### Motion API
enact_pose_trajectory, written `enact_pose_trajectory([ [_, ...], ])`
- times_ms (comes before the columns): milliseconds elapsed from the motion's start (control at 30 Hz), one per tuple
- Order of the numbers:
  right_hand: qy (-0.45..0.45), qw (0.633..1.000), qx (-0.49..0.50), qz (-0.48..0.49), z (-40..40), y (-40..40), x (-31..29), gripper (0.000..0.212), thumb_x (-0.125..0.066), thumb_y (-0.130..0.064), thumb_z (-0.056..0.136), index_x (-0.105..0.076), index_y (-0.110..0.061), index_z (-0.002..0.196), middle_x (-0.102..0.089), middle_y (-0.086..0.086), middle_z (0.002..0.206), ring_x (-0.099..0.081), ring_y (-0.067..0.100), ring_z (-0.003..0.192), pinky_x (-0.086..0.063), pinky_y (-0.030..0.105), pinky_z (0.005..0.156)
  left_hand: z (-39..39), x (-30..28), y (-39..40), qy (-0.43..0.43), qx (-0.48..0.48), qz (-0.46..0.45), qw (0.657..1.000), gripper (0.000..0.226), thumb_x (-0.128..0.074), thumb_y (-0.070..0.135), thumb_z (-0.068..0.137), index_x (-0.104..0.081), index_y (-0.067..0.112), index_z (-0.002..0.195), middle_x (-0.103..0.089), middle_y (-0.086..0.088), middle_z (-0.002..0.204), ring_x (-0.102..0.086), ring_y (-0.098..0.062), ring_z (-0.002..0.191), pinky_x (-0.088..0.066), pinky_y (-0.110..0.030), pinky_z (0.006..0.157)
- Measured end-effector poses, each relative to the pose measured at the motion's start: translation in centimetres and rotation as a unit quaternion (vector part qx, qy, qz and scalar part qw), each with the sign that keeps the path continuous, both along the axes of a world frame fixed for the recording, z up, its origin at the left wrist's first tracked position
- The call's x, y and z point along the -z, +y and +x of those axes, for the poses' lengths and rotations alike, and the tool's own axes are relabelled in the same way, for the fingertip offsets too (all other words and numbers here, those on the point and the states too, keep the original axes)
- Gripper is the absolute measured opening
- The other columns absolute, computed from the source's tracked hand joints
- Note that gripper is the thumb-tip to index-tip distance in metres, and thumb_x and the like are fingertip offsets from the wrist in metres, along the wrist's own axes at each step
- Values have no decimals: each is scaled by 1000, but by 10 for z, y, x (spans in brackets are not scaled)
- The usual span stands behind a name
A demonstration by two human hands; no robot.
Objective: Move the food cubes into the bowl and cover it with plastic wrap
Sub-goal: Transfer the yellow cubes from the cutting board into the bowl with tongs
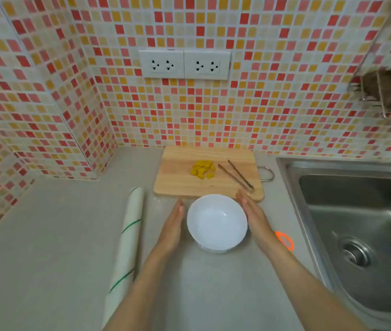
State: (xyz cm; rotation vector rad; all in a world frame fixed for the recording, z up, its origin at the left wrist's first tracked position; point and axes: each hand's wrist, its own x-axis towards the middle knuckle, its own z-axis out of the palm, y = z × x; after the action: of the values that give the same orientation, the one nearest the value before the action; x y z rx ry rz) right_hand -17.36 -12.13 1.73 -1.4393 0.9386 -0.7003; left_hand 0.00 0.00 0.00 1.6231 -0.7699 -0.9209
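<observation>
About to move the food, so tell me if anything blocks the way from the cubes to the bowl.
Nothing visible does. The cubes lie on the board, the empty bowl just in front; the tongs lie off to the right.

No legible text, label, brand, number or sign anywhere in the head view. Roll of plastic wrap point(127, 237) at 9 o'clock of the white bowl point(217, 222): green lines only, no lettering. Double wall socket point(184, 64) at 12 o'clock: plain white faces, no readable marking.
</observation>
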Motion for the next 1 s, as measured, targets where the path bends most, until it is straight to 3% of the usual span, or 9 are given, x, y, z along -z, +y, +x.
enact_pose_trajectory([
  [167, -83, 991, 64, 88, 7, 12, 20, 34, -52, -52, 84, -60, -44, 115, -61, -17, 124, -56, 5, 117, -41, 35, 101, -17, 4, -7, 61, -49, -40, 996, 50, -27, 39, 100, -36, 18, 145, -37, -2, 152, -34, -15, 140, -24, -41, 118],
  [233, -74, 990, 88, 77, 10, 17, 23, 30, -53, -50, 85, -63, -41, 112, -68, -18, 114, -63, 2, 105, -48, 31, 90, -25, 9, -10, 83, -54, -43, 994, 47, -31, 40, 100, -42, 20, 140, -46, 1, 147, -43, -15, 134, -33, -39, 114],
  [367, -90, 985, 105, 99, 16, 19, 26, 27, -47, -40, 92, -64, -39, 113, -67, -18, 116, -62, 0, 106, -48, 24, 88, -33, 15, -12, 128, -94, -76, 984, 29, -33, 33, 100, -45, 41, 125, -51, 28, 122, -52, 4, 112, -45, -11, 87],
  [467, -72, 988, 92, 100, 20, 22, 28, 28, -41, -35, 95, -65, -40, 109, -67, -27, 109, -61, -5, 104, -48, 17, 80, -31, 12, -12, 136, -117, -96, 979, 27, -33, 30, 99, -49, 40, 119, -54, 23, 121, -55, -1, 114, -45, -17, 91],
  [567, -43, 994, 77, 63, 26, 15, 25, 29, -39, -35, 96, -67, -32, 106, -67, -21, 106, -62, 0, 102, -47, 23, 83, -27, 14, -10, 150, -140, -108, 973, 25, -43, 30, 96, -55, 33, 117, -59, 14, 122, -55, -12, 117, -45, -28, 97],
  [667, 22, 981, 141, -134, 32, -15, 10, 28, -44, -27, 95, -65, -16, 109, -65, -2, 103, -61, 12, 94, -45, 30, 85, -21, 14, -10, 174, -149, -106, 968, 26, -40, 21, 99, -61, 32, 111, -64, 11, 117, -57, -20, 117, -48, -32, 94],
  [767, 225, 908, 199, -292, 37, -60, 4, 39, -55, -26, 88, -56, -7, 122, -55, 18, 115, -50, 34, 109, -38, 42, 93, -16, 15, -12, 190, -146, -97, 966, 30, -37, 21, 99, -62, 32, 111, -65, 10, 119, -57, -21, 121, -45, -39, 100],
  [867, 399, 862, 129, -285, 44, -90, 11, 61, -60, -39, 84, -44, -6, 132, -46, 22, 125, -39, 37, 119, -30, 44, 98, -14, 16, -13, 196, -143, -95, 966, 30, -39, 24, 99, -64, 34, 111, -65, 11, 121, -57, -20, 122, -44, -44, 103],
  [1000, 420, 861, 73, -278, 52, -103, 23, 46, -63, -38, 82, -58, -10, 118, -51, 17, 118, -42, 35, 113, -32, 43, 95, -11, 17, -17, 186, -136, -99, 968, 28, -46, 35, 90, -64, 38, 112, -64, 14, 124, -57, -15, 122, -46, -38, 100],
])
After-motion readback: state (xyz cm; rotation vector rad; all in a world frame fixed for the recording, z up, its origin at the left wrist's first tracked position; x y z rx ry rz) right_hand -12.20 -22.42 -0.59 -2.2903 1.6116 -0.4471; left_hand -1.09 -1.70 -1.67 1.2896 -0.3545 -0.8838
